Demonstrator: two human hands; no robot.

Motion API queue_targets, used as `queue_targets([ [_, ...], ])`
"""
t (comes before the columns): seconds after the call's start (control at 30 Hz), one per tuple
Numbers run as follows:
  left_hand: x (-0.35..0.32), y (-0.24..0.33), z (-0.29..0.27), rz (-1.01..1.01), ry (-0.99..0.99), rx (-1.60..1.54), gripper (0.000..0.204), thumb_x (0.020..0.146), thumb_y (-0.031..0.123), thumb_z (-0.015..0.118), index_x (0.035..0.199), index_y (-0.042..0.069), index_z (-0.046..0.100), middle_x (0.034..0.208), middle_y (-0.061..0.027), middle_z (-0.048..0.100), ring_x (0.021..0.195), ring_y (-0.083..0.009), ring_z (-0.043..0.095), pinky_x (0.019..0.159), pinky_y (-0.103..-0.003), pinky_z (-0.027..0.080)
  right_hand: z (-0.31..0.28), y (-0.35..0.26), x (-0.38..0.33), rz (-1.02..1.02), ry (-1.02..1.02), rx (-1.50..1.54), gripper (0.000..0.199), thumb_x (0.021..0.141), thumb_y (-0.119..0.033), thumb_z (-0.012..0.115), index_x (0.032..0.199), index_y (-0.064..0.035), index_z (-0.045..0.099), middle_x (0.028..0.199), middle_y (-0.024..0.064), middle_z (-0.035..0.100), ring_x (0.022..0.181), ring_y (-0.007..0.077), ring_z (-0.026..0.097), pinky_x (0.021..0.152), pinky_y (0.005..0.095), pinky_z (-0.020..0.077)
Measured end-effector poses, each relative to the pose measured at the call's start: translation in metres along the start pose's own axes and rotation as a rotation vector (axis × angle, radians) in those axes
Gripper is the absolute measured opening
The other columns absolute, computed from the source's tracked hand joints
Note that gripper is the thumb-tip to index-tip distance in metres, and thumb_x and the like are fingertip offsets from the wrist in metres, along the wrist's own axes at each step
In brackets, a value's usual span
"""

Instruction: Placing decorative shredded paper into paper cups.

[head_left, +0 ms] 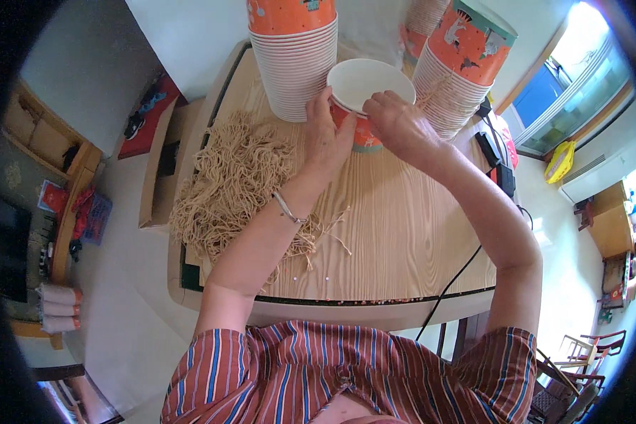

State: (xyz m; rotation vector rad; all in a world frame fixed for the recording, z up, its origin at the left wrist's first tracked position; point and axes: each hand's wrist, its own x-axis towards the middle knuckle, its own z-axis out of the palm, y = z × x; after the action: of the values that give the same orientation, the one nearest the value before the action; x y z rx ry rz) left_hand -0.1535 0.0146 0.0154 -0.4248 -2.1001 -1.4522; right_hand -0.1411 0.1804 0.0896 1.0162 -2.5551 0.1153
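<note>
An orange paper bucket [366,138] with a white inside stands upright on the wood-grain table. My left hand [325,138] grips its left side, thumb on the near wall and fingers up by the rim. At the near right of the rim, my right hand [401,127] has its fingers bunched in a pinch; what lies between the fingertips is hidden. A large tangled heap of beige cords [237,173] lies left of my left forearm, with several loose ends reaching under it. A tall stack of nested buckets [293,71] rises just behind my left hand.
Another stack of nested buckets [466,53], with cords draped on it, stands at the back right. Black power adapters [498,162] sit at the right table edge, and a black cable [466,265] hangs across the front. A cardboard box [164,166] is left of the table.
</note>
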Motion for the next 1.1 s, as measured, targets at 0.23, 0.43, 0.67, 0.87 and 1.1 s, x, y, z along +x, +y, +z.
queue_targets([
  [0.23, -0.002, 0.008, 0.008, -0.171, 0.113, -0.304, 0.063, 0.082, 0.002, 0.064, 0.138, -0.002, 0.034, 0.131, -0.0210, 0.042, 0.125, -0.0332, 0.043, 0.108, -0.042, 0.035, 0.002, -0.015, -0.004, -0.028, 0.121, 0.026, 0.018, 0.078, -0.005, 0.058, 0.095, 0.0013, 0.055, 0.097, 0.0159, 0.058, 0.098, 0.0329, 0.058, 0.082, 0.0407, 0.0537],
  [0.43, -0.007, -0.004, 0.002, -0.170, 0.095, -0.342, 0.066, 0.082, 0.002, 0.062, 0.140, -0.003, 0.032, 0.135, -0.0216, 0.040, 0.129, -0.0336, 0.040, 0.111, -0.042, 0.031, 0.004, -0.025, -0.001, -0.032, 0.140, 0.069, 0.017, 0.077, -0.005, 0.059, 0.093, 0.0009, 0.054, 0.096, 0.0151, 0.056, 0.097, 0.0322, 0.057, 0.079, 0.0414, 0.0532],
  [0.67, -0.010, -0.009, 0.005, -0.069, 0.181, -0.150, 0.066, 0.078, 0.007, 0.066, 0.135, -0.005, 0.037, 0.127, -0.0239, 0.047, 0.123, -0.0381, 0.043, 0.106, -0.046, 0.033, -0.009, -0.039, 0.007, -0.087, 0.231, 0.043, 0.016, 0.077, -0.006, 0.060, 0.091, 0.0006, 0.054, 0.092, 0.0141, 0.055, 0.094, 0.0315, 0.057, 0.075, 0.0401, 0.0538],
  [0.87, -0.009, -0.011, 0.007, -0.038, 0.080, -0.104, 0.064, 0.075, 0.010, 0.068, 0.131, -0.004, 0.041, 0.121, -0.0240, 0.050, 0.117, -0.0393, 0.045, 0.102, -0.047, 0.035, -0.050, -0.054, 0.008, -0.129, 0.280, 0.008, 0.020, 0.075, -0.008, 0.064, 0.091, -0.0010, 0.054, 0.089, 0.0106, 0.053, 0.090, 0.0288, 0.057, 0.070, 0.0393, 0.0541],
  [1.1, 0.008, -0.025, 0.007, 0.117, 0.047, 0.004, 0.058, 0.080, 0.020, 0.068, 0.127, -0.002, 0.043, 0.117, -0.0215, 0.052, 0.113, -0.0408, 0.044, 0.096, -0.048, 0.037, -0.088, -0.072, -0.013, -0.205, 0.357, -0.093, 0.021, 0.077, -0.011, 0.061, 0.094, 0.0000, 0.057, 0.087, 0.0092, 0.052, 0.086, 0.0258, 0.057, 0.068, 0.0360, 0.0545],
])
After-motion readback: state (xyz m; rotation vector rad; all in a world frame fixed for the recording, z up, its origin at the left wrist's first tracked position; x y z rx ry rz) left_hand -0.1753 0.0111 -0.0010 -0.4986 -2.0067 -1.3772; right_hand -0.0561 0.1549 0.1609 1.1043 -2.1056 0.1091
